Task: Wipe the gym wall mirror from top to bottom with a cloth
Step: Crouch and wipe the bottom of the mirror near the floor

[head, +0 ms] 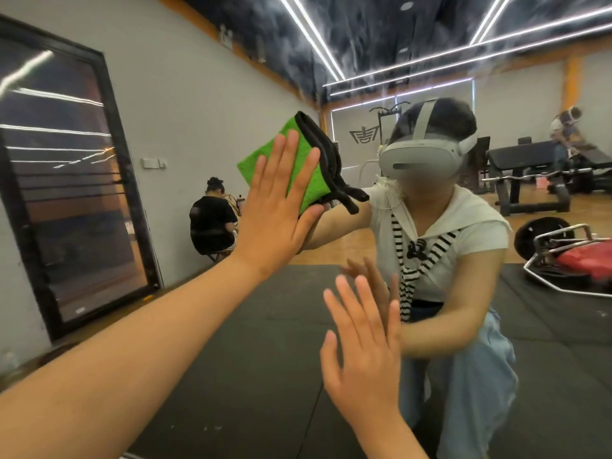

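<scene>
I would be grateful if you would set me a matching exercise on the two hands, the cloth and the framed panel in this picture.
Things:
1 left hand
2 right hand
3 cloth
4 black-framed panel

Descriptions:
A green, black-edged
B on the grey side wall
C fingers straight, pressing the cloth
D lower down, holding nothing

Pairs: 1-C, 2-D, 3-A, 4-B

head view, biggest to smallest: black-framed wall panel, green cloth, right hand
1. black-framed wall panel
2-3. right hand and green cloth look alike; the left hand covers part of the cloth, so no ranking.
</scene>
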`<state>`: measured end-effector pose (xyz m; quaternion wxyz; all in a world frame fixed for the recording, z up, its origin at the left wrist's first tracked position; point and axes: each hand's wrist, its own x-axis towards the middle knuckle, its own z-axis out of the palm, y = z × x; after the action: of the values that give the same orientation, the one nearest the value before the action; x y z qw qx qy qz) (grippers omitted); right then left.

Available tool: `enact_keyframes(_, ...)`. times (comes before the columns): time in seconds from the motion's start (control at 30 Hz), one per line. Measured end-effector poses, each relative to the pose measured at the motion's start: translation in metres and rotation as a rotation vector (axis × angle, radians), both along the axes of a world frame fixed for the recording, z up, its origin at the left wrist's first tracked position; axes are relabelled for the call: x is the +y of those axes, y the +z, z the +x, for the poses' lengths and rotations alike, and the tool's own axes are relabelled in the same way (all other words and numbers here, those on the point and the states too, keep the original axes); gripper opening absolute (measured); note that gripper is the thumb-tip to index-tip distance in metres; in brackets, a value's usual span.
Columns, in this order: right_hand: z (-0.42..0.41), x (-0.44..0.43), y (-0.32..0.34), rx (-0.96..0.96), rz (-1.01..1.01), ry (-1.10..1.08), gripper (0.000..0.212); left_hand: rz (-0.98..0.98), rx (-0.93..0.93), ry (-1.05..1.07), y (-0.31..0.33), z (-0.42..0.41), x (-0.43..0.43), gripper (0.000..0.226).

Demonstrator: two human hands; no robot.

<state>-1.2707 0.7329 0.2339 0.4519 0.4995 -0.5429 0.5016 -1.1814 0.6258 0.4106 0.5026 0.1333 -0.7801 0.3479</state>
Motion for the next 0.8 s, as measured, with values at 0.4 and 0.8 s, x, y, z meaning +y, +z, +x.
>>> enact_keyframes(0.4,-0.022,-0.018,0.007,0.172,0.130,-0.287,0.063,0.009,-0.015,0.024,0.051,0.005,-0.002,0.066)
enact_keyframes(0.8,-0.025,-0.021,0.008,0.211,0.174,-0.361,0.065,-0.061,0.040,-0.054,-0.020,-0.014,-0.001,0.061)
